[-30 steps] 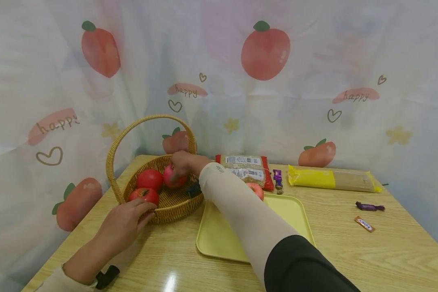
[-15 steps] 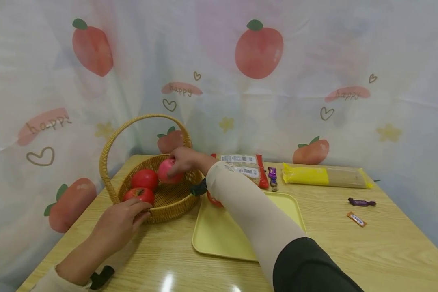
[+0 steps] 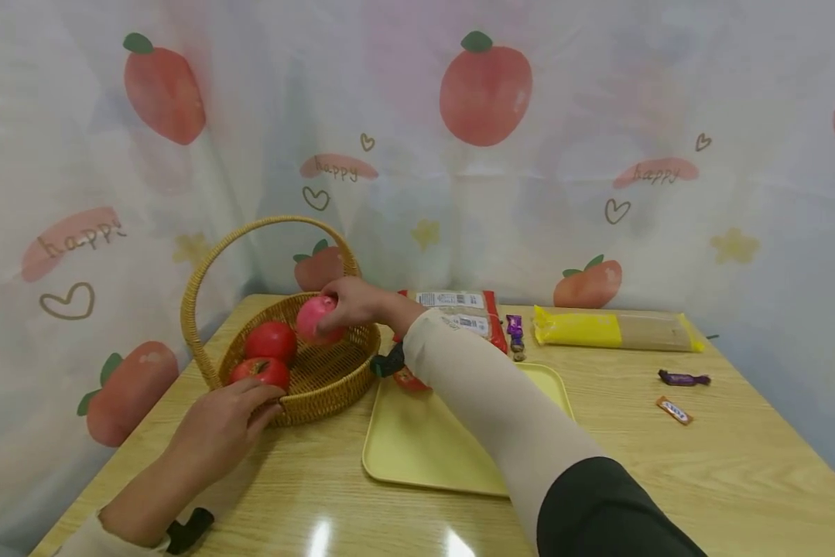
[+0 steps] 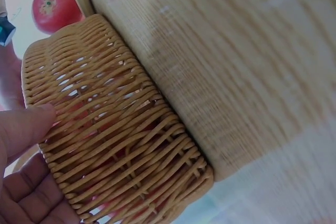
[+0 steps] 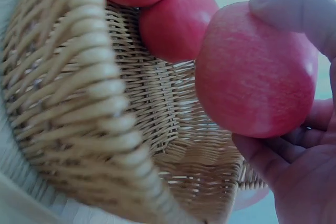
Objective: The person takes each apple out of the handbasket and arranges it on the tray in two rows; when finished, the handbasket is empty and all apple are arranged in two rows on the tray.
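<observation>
Wicker fills both wrist views, yet each shows a different face of the basket (image 3: 306, 379): the left wrist camera sees only its outer wall against the wood grain, while the right wrist camera looks into the woven bowl. From the head view the basket stands near the far left corner of the tabletop (image 3: 668, 480), its hooped handle arching above. The right hand (image 3: 350, 303) curls fingers and thumb round a pink apple (image 3: 316, 319), holding it over the far side of the bowl; the right wrist view confirms the grip, a fingertip (image 5: 294, 9) over the top and the palm beneath. The left hand (image 3: 215, 429) lies with fingers spread and nearly straight against the near wall of the basket, touching the weave, as the left wrist view shows from close by. Two red tomatoes (image 3: 269, 340) sit in the bowl.

A yellow tray (image 3: 417, 456) lies just beside the basket on its right; a red fruit (image 3: 408, 379) at its far left corner is mostly hidden behind the right sleeve. Noodle packets (image 3: 459, 305), a yellow pack (image 3: 615, 329) and small wrapped sweets (image 3: 682, 379) lie along the far edge and towards the right edge. Bare wood lies open along the near edge and right side.
</observation>
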The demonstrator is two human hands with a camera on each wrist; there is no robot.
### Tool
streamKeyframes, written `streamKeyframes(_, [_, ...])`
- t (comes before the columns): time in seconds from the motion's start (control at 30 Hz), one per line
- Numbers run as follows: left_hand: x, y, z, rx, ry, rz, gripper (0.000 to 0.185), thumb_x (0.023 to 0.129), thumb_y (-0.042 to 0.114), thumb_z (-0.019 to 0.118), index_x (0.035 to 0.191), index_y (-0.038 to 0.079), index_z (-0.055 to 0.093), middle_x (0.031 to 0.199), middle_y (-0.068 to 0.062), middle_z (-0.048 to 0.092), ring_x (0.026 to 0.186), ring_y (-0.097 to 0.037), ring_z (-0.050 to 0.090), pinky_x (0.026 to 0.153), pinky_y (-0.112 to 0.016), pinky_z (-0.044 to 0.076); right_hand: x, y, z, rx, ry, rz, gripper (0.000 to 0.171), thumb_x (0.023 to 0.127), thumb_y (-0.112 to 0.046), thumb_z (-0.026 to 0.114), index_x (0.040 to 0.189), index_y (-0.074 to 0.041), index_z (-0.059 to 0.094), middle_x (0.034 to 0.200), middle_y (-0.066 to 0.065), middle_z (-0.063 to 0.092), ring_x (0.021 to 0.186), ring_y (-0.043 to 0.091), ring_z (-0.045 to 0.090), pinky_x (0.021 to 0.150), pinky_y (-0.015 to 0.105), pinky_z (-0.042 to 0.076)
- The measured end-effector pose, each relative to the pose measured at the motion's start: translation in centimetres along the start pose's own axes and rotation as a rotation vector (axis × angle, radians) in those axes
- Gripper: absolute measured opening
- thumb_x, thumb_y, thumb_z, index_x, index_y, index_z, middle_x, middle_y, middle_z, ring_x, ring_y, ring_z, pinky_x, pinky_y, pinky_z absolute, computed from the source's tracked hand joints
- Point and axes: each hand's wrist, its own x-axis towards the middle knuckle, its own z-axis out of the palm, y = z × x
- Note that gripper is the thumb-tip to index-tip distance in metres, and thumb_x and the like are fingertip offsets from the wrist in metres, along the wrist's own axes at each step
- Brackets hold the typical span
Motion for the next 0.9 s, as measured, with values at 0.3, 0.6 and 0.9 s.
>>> streamKeyframes(0.3, [-0.1,-0.1,0.0,-0.007,-0.01,-0.001,0.019,0.085,0.019,0.086,0.101,0.019,0.076,0.097,0.005,0.074,0.072,-0.015,0.068,0.061,-0.038,0.054,-1.8,-0.1,-0.6,0.076,-0.013,-0.018,0.051,0.083,-0.035,0.079,0.126,-0.013,0.065,0.115,0.0,0.067,0.1,0.016,0.064,0.081,0.027,0.056])
streamKeyframes(0.6, [0.1,-0.2,0.1,-0.006,0.014,0.014,0.02,0.083,0.017,0.087,0.1,0.018,0.077,0.094,0.006,0.073,0.07,-0.012,0.066,0.059,-0.036,0.053,-3.5,-0.7,-1.2,0.111,-0.004,-0.043,0.056,0.085,-0.033,0.076,0.135,-0.012,0.062,0.12,0.001,0.067,0.102,0.015,0.064,0.084,0.027,0.056])
streamKeyframes(0.9, [0.1,-0.3,0.1,-0.016,-0.005,-0.001,0.02,0.084,0.017,0.087,0.101,0.017,0.077,0.098,0.002,0.075,0.075,-0.019,0.07,0.063,-0.042,0.056,-5.7,-0.5,-1.4,0.082,0.04,-0.039,0.056,0.087,-0.037,0.076,0.136,-0.012,0.062,0.123,0.001,0.066,0.105,0.015,0.064,0.086,0.027,0.056])
